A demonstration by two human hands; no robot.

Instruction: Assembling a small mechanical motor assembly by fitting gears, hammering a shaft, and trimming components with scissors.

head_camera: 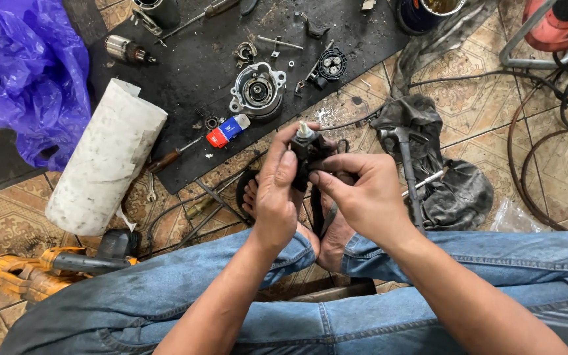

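Both hands clamp one small black motor part (307, 152), left hand (276, 194) wrapping, right hand (361, 194) pinching. A greasy slip could drop it onto the tiled floor (474, 105) among scattered screws.

Even, soft daylight; no hard shadows. Focus sharp throughout. Mild glare on purple plastic bag (14, 72) and tiled floor (488, 125) right of it.

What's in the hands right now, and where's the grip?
Both hold one small dark motor part: left hand wraps its left side, right hand pinches its right side with the fingertips.
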